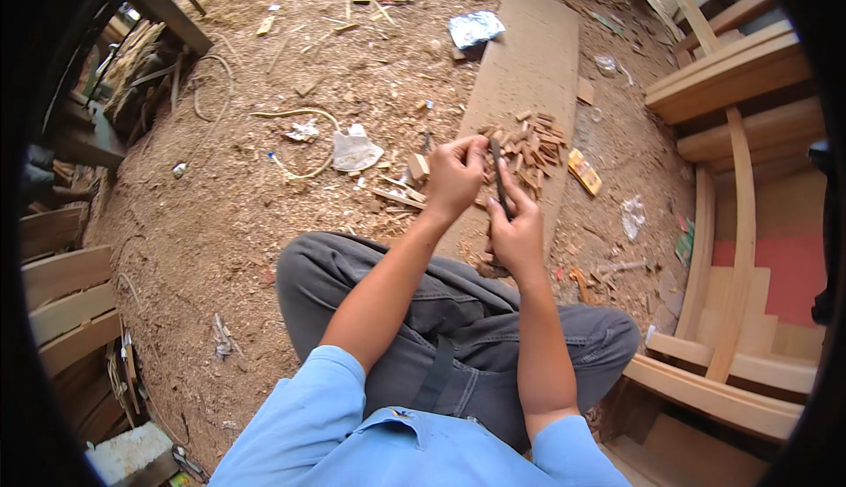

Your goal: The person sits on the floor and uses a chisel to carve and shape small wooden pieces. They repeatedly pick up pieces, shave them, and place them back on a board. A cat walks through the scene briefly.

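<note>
My right hand (518, 236) is closed round a dark, narrow, blade-like tool (500, 174), which points up and away from me; whether it is a file, knife or chisel I cannot tell. Just left of its tip, my left hand (456, 178) is pinched closed, and what its fingertips hold is too small and hidden to make out. Beyond both hands, a pile of small brown wood pieces (539, 145) lies on a long flat board (533, 55). A paler wood block (418, 167) rests on the ground beside my left hand.
Sawdust and shavings cover the ground. A yellow packet (584, 171) lies right of the board, a silver foil packet (476, 29) at its far part. Left are a white plastic bag (356, 148) and a rope (304, 115). Wooden frames (740, 223) stand right, stacked planks (75, 302) left.
</note>
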Demonstrator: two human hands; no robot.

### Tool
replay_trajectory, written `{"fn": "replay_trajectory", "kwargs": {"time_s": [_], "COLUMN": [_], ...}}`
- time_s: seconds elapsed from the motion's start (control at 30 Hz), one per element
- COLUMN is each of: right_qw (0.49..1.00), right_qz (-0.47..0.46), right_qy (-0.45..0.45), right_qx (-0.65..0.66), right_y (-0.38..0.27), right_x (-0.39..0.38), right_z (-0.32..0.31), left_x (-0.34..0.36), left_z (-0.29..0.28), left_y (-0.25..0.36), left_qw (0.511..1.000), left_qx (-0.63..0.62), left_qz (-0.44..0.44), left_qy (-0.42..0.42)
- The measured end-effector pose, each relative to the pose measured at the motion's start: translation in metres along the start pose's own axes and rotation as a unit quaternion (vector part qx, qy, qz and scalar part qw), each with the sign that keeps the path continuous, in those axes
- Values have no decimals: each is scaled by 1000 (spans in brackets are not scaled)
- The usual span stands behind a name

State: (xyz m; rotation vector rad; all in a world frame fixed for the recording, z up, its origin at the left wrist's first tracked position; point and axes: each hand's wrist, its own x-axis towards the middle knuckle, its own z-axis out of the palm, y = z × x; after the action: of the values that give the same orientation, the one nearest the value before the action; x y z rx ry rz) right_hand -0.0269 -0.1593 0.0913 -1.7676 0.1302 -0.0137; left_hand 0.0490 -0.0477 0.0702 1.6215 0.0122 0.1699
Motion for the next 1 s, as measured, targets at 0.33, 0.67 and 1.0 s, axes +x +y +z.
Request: {"fn": "replay_trajectory", "kwargs": {"time_s": [0.33, 0.67, 1.0], "right_qw": [989, 996, 999], "right_qz": [99, 69, 48], "right_qy": [66, -47, -26], "right_qx": [82, 42, -3], "right_y": [-11, -17, -8], "right_x": [8, 0, 4], "right_z": [-3, -10, -13], "left_x": [-14, -1, -1], "left_z": [8, -1, -5], "left_y": [10, 0, 11], "left_qw": [996, 999, 995], "left_qx": [21, -15, 79], "left_qz": [62, 12, 49], "left_qy": [-62, 29, -37]}}
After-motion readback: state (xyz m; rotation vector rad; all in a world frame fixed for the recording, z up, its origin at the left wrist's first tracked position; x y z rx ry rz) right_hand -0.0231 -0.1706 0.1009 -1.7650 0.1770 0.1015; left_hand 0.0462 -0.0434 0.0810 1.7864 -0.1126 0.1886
